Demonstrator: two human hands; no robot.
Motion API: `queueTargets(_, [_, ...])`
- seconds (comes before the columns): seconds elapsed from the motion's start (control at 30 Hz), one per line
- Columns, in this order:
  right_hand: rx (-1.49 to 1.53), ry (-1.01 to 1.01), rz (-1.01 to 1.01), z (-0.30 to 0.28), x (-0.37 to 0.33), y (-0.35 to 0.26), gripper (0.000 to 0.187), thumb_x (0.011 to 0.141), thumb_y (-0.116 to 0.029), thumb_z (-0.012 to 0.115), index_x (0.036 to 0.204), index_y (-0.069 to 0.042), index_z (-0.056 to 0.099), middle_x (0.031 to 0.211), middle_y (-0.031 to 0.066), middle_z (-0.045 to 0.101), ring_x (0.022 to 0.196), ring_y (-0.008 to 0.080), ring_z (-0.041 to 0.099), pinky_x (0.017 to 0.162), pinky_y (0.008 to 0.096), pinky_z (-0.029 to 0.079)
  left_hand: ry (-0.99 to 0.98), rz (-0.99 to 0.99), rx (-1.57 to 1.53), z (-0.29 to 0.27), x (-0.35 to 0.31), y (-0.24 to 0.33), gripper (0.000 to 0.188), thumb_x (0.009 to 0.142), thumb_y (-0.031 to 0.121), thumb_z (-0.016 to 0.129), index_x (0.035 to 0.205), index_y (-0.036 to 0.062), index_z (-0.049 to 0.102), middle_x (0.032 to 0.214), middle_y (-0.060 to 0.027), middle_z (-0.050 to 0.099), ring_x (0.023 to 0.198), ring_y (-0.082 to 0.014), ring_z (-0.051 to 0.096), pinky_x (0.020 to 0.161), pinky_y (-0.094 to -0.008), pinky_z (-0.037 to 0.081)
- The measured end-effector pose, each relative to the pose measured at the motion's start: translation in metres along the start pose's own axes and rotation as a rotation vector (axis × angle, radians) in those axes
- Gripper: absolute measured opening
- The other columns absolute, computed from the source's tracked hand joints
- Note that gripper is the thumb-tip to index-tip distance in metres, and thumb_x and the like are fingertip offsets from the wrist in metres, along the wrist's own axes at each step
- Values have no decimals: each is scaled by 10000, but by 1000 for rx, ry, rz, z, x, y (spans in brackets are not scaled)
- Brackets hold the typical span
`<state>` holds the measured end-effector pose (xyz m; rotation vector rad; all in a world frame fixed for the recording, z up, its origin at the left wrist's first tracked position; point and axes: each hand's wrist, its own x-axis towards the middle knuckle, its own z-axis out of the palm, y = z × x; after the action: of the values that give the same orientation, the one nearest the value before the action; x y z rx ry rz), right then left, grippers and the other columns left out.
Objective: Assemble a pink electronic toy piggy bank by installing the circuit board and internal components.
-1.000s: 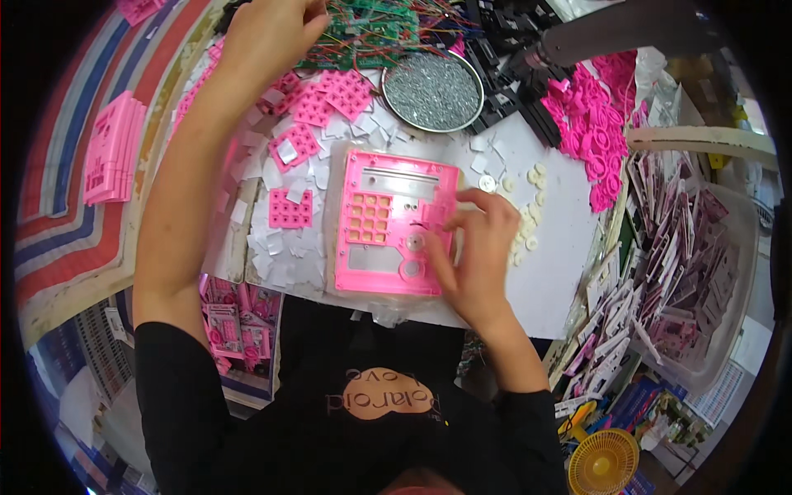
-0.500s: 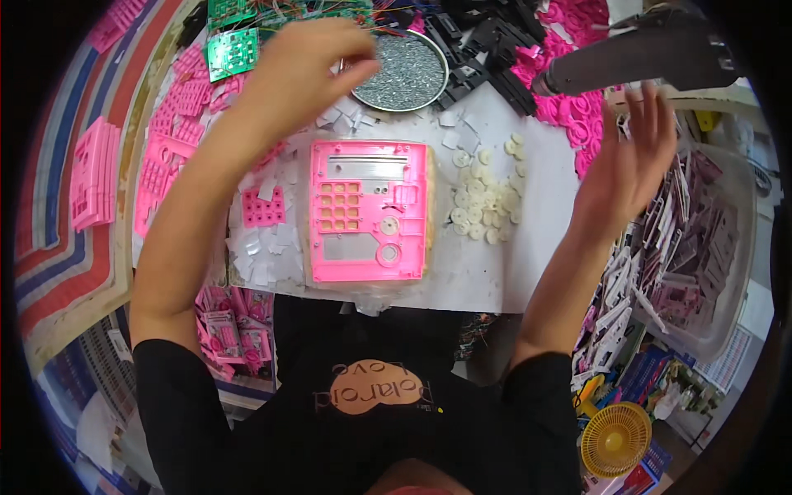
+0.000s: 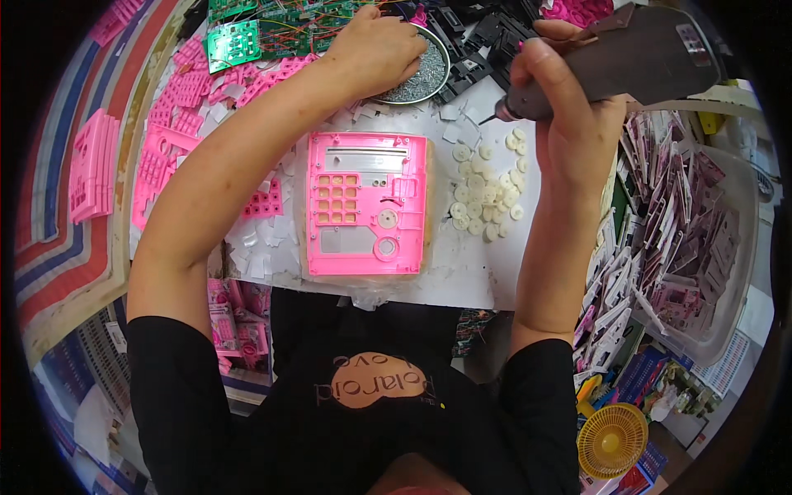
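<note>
My left hand [image 3: 375, 54] reaches over a round dish [image 3: 447, 73] of small metal screws [image 3: 426, 76], its fingers curled down at the screws. The fingertips are hidden, so I cannot tell what they pinch. In my right hand [image 3: 575, 124] is a dark electric screwdriver [image 3: 631, 62], its thin bit pointing left and down, apart from everything below. Between my arms lies a pink plastic housing [image 3: 411, 235], open side up, with a grid of square holes, a grey window strip and a ring-shaped opening. A white disc [image 3: 388, 219] sits in it above the ring.
White round discs [image 3: 487, 194] lie loose right of the housing. Green circuit boards [image 3: 233, 43] with wires and black plastic parts [image 3: 487, 37] fill the back. Pink keypads [image 3: 264, 200] and paper scraps spread at left. A clear bin [image 3: 726, 318] of parts stands at right.
My right hand has closed around the screwdriver and brought it left and nearer, its bit now showing. My left hand has moved right onto the dish of screws.
</note>
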<state>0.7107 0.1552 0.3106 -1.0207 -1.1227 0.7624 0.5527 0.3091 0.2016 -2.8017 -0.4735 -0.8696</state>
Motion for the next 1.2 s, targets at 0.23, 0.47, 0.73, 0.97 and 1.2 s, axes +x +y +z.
queueTargets(0.23, [157, -202, 4, 14, -18, -1, 242, 934, -34, 604, 1168, -1, 549, 849, 111, 620, 760, 184, 625, 899, 464, 557, -158, -207, -114, -52, -1, 17, 265, 849, 314, 640, 689, 103, 661, 742, -104, 673, 734, -304, 656, 732, -469, 441])
queueTargets(0.47, [76, -186, -20, 30, -16, 11, 247, 942, -49, 603, 1174, -1, 537, 812, 98, 616, 721, 175, 623, 864, 455, 574, -297, -356, 10, -45, -1, 6, 206, 845, 263, 636, 766, 86, 704, 806, -129, 701, 830, -321, 674, 786, -481, 434])
queueTargets(0.73, [329, -116, 34, 48, -76, -13, 267, 927, -146, 591, 1159, -82, 476, 599, 6, 414, 502, 135, 424, 565, 334, 439, -145, -208, -681, -112, -90, 99, 84, 847, 156, 714, 901, 112, 669, 835, -26, 661, 802, -219, 623, 812, -398, 382])
queueTargets(0.97, [345, -183, 60, 64, -100, -26, 283, 921, -224, 674, 1037, -127, 435, 577, 8, 438, 471, 140, 430, 503, 335, 411, -128, -367, -833, -126, -115, 125, 162, 817, 94, 740, 962, 112, 669, 870, -27, 676, 811, -211, 623, 837, -393, 365])
queueTargets(1.2, [398, -198, 52, 66, -104, -17, 258, 925, -173, 648, 1056, -111, 435, 586, 24, 448, 482, 140, 430, 504, 327, 403, -119, -386, -749, -125, -119, 126, 220, 762, 144, 784, 951, 118, 674, 951, -27, 674, 895, -209, 621, 874, -408, 361])
